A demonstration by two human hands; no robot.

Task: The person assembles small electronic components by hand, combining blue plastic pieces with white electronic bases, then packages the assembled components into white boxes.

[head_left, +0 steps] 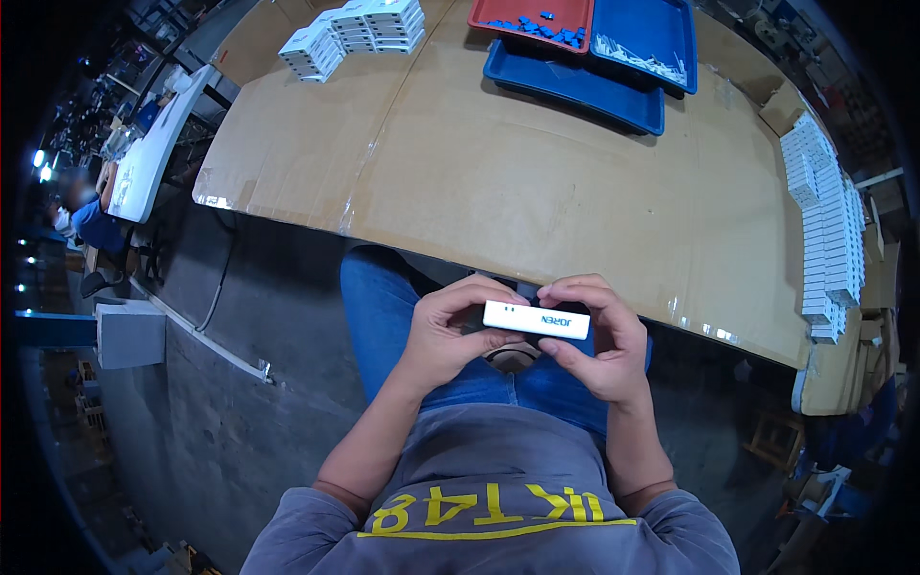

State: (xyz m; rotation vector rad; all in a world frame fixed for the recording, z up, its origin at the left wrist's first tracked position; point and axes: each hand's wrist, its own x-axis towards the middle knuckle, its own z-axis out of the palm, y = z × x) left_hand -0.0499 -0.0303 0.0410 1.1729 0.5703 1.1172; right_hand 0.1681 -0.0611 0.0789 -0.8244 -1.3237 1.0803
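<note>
Grey shirt (513,458) faces white box (537,320) held between both hands (446,329) (611,337).

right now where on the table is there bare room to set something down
The brown table is bare from the front blue tray to its near edge, and leftward below the white stacks. Crowded: the far side, with those stacks, the red tray and the back blue tray, and the right side, with white boxes.

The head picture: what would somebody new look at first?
Probably the small white rectangular box, held near the middle between the left hand and right hand. Next, the red plastic tray of small blue pieces, at the far side of the brown cardboard-covered table.
</note>
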